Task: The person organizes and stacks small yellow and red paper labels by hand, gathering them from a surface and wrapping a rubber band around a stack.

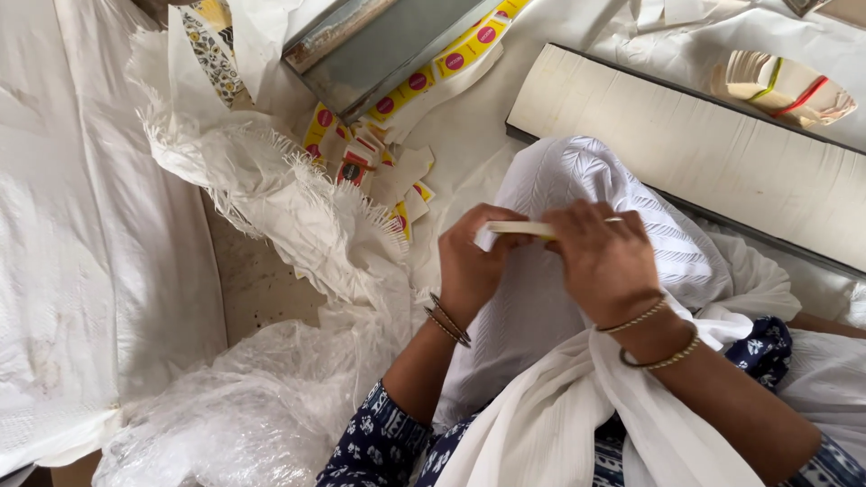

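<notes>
A person's left hand (475, 261) and right hand (600, 257) are pinching the ends of a thin pale strip (521, 229) above soft white embroidered cloth (577, 180), the strip looking light, flimsy and best gripped by its edges.

Crumpled plastic wrap (244, 406) left of hands, long board (704, 153) beyond.

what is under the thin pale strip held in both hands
Under the thin pale strip lies white textured cloth, draped over the lap. The left hand and right hand hide whatever lies beneath the cloth.
</notes>
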